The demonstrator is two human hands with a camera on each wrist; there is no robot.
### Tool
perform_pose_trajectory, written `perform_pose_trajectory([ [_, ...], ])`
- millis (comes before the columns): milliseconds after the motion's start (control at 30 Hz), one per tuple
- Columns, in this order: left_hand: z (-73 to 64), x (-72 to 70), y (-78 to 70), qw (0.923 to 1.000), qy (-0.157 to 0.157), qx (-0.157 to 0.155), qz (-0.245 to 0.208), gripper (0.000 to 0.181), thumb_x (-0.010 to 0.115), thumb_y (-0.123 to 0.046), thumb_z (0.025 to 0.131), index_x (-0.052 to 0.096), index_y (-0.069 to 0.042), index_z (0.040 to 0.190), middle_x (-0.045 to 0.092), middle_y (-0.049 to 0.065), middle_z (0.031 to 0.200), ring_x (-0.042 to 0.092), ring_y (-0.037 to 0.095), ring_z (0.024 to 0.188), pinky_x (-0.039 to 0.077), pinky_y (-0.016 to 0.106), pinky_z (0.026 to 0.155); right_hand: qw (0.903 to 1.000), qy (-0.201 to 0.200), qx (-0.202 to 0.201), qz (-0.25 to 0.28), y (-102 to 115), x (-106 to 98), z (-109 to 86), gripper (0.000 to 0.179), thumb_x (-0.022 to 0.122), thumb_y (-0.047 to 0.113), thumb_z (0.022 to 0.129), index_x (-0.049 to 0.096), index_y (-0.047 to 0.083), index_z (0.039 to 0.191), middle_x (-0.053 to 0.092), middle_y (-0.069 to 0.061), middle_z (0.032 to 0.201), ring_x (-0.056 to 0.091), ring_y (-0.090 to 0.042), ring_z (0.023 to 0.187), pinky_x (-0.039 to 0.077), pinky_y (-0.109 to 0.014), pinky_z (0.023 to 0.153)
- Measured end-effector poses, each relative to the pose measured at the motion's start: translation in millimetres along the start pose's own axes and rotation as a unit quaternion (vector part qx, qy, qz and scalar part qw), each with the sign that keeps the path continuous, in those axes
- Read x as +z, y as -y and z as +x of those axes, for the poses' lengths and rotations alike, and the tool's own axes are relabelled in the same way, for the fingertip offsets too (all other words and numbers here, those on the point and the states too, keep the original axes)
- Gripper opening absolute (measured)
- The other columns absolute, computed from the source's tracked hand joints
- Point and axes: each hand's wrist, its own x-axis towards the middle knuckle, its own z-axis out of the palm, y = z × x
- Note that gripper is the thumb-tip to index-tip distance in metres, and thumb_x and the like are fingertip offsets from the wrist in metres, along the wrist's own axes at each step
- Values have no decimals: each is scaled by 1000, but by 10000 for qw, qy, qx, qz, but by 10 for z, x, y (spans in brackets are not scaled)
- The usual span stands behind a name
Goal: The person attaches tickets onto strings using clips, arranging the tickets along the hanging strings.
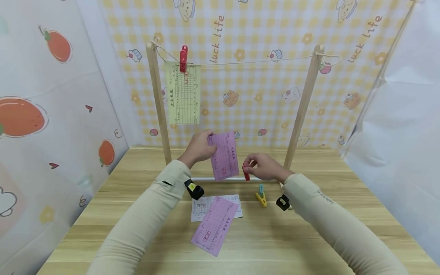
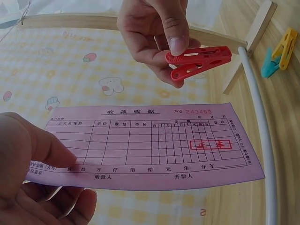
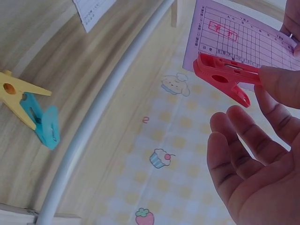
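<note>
My left hand [image 1: 202, 146] pinches a pink receipt slip [image 1: 225, 156] at one end, thumb on its printed face, holding it up over the table. To the right, my right hand [image 1: 264, 166] holds a red clothespin [image 2: 199, 62] between thumb and forefinger; its other fingers are spread loosely in the right wrist view. Slip and clothespin are apart. Above, a pale yellow slip [image 1: 183, 95] hangs from the string [image 1: 240, 62] by another red clothespin [image 1: 183, 59]. On the table lie a second pink slip [image 1: 214, 227] and, partly under it, white slips [image 1: 235, 202].
Two wooden posts [image 1: 159, 103] carry the string, with a white rod [image 1: 206, 178] low between them. A yellow clothespin [image 1: 262, 199] and a teal clothespin [image 1: 261, 189] lie together on the wooden table [image 1: 309, 236]. Behind hangs a checked cloth [image 1: 254, 107].
</note>
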Motion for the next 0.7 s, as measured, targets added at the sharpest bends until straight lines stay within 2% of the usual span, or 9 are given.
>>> perform_pose_trajectory([
  [200, 50, -36, -7, 9999, -143, 80, 29, 23, 61, -4, 83, 60, -2, 106, 62, 11, 90, 57, 22, 76, 45, 30, 58, 10000, -44, -11, -24, 42, -40, 41, 5, 63, 12, 93, 65, 10, 89, 66, 0, 90, 62, -20, 87, 50, -33, 68],
  [367, 77, -41, -47, 9996, -279, 71, -10, 26, 63, -5, 86, 61, 0, 111, 62, 11, 88, 56, 19, 71, 44, 28, 56, 9998, -107, -144, -89, 73, -86, 55, 6, 64, 12, 93, 65, 9, 88, 66, 0, 91, 62, -19, 87, 51, -34, 72],
  [700, 108, -34, -96, 9979, -635, 147, -72, 16, 58, -8, 88, 64, -1, 101, 61, 10, 82, 55, 19, 65, 41, 26, 49, 9990, -187, -354, -207, 123, -151, 70, 5, 65, 10, 92, 66, 8, 88, 65, -2, 89, 62, -20, 86, 50, -35, 71],
])
